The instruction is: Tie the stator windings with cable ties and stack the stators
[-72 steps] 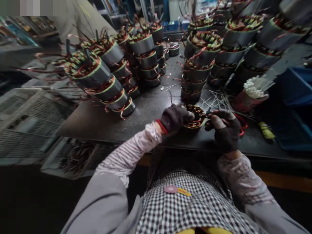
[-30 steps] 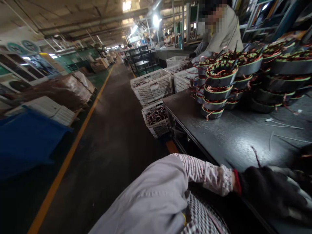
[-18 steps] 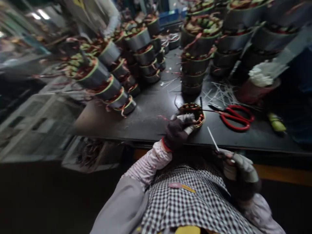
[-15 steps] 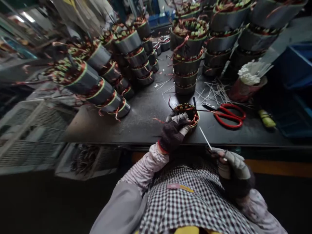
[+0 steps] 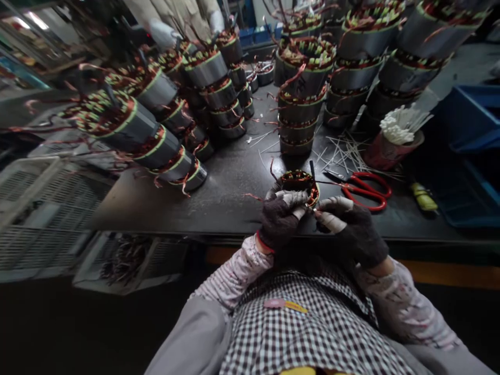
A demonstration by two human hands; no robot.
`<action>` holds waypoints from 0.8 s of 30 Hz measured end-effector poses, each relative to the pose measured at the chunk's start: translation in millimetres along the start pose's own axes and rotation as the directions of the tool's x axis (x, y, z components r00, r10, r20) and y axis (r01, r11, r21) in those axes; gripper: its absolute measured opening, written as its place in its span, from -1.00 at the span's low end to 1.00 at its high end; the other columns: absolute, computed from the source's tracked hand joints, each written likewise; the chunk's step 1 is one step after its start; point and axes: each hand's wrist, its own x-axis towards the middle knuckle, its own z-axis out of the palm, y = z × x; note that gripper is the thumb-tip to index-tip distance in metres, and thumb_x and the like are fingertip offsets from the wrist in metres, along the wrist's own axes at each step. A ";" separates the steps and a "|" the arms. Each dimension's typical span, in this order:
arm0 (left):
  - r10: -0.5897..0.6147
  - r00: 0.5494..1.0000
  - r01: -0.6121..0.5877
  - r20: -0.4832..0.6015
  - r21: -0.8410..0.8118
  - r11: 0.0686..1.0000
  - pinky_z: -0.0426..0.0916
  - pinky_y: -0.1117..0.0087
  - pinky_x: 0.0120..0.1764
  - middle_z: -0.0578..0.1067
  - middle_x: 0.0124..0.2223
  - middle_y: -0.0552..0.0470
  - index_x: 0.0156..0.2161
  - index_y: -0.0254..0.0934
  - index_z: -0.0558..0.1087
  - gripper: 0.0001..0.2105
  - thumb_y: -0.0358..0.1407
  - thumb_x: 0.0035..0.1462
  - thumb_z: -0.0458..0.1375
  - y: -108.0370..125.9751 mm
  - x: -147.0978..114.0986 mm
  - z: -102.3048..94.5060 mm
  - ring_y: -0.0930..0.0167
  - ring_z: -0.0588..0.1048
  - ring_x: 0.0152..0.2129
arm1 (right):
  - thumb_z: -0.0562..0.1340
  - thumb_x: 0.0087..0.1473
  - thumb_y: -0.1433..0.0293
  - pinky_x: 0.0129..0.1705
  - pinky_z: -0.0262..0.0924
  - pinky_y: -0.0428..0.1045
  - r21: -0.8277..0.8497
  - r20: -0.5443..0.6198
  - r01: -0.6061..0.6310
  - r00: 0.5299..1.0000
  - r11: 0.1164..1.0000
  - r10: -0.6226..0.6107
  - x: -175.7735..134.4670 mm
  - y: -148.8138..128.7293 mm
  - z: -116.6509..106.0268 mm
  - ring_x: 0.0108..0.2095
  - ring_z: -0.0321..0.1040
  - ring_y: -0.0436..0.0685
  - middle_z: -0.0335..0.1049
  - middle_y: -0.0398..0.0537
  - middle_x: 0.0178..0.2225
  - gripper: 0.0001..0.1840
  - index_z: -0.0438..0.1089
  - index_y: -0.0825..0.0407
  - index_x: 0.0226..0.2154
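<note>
In the head view, the clearest change we see is in our right hand [image 5: 353, 226]: half a second ago it was low, over the lap, with a white strip angled up from its fingertips, and now it is up at the near right rim of the wire-wound ring [image 5: 296, 176]. Only a small pale end of the white strip [image 5: 314, 210] shows there, so we cannot tell whether it passes through the windings. We judge that this brings both our hands to work on one spot of the rim. The ring sits on the dark bench [image 5: 230, 208] near its front edge, and our left hand [image 5: 279, 216] has hardly shifted: it grips the ring's near left side, fingers curled over the rim. Our right hand comes in from the right, wrist lower than the fingers, thumb and fingers pinched together at the strip's end, almost meeting the left fingers. Both forearms slant inward from the body. The red-handled scissors [image 5: 365, 190] lie just beyond the right hand, with a dark lead from the ring reaching to them, and the loose white strips [image 5: 347, 152] lie scattered behind.
</note>
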 end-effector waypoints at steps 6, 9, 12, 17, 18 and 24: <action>0.038 0.998 -0.039 0.040 0.031 0.999 0.58 -0.10 0.40 0.85 0.00 0.03 0.00 -0.09 0.81 -0.84 -0.33 0.37 0.45 6.2 4.1 -10.7 0.22 0.79 0.01 | 0.50 0.31 0.05 -0.13 0.64 0.16 -0.184 0.015 0.050 0.999 0.982 -0.048 16.4 -2.2 0.9 -0.28 0.64 0.21 0.69 -0.05 -0.31 -0.72 0.72 -0.11 -0.14; 0.038 0.998 -0.040 0.054 0.027 0.999 0.58 -0.07 0.40 0.85 -0.03 0.04 0.00 -0.08 0.80 -0.84 -0.34 0.36 0.45 8.0 6.2 -10.5 0.22 0.80 -0.02 | 0.48 0.32 0.04 -0.25 0.59 0.11 -0.248 0.026 0.031 0.999 0.968 -0.025 20.2 -3.0 -1.9 -0.36 0.58 0.18 0.63 -0.08 -0.40 -0.70 0.72 -0.09 -0.17; 0.016 0.996 -0.020 0.086 0.043 0.999 0.57 -0.09 0.42 0.85 -0.02 0.04 -0.01 -0.08 0.79 -0.85 -0.33 0.36 0.45 9.7 7.6 -11.1 0.22 0.80 -0.02 | 0.49 0.34 0.00 -0.36 0.55 0.06 -0.180 0.004 0.032 0.999 0.983 -0.032 16.9 -8.2 -4.7 -0.41 0.57 0.15 0.68 -0.06 -0.33 -0.66 0.71 -0.08 -0.16; 0.004 0.997 -0.009 0.083 0.056 0.998 0.50 -0.13 0.46 0.85 0.02 0.04 0.01 -0.07 0.79 -0.83 -0.33 0.37 0.43 13.1 7.5 -12.7 0.20 0.79 0.05 | 0.46 0.37 0.04 -0.09 0.68 0.22 -0.293 0.049 0.157 0.988 0.943 -0.149 15.2 -10.7 -1.2 -0.26 0.68 0.26 0.75 0.00 -0.24 -0.71 0.72 -0.10 -0.16; 0.002 0.996 -0.007 0.085 0.059 0.998 0.50 -0.12 0.46 0.85 0.02 0.04 0.02 -0.07 0.79 -0.83 -0.33 0.38 0.43 13.7 7.4 -12.9 0.19 0.79 0.06 | 0.45 0.37 0.04 -0.05 0.68 0.24 -0.328 0.051 0.158 0.987 0.931 -0.149 15.7 -9.1 0.1 -0.23 0.69 0.28 0.76 0.01 -0.23 -0.71 0.73 -0.11 -0.15; 0.025 0.995 -0.030 0.095 0.053 0.998 0.48 -0.13 0.47 0.85 0.03 0.02 0.04 -0.08 0.79 -0.82 -0.32 0.38 0.43 14.6 7.7 -13.3 0.19 0.79 0.08 | 0.45 0.41 0.13 -0.08 0.66 0.19 -0.288 -0.006 0.151 0.987 0.946 -0.160 10.9 -3.8 2.5 -0.19 0.71 0.27 0.77 -0.01 -0.17 -0.81 0.70 -0.13 -0.13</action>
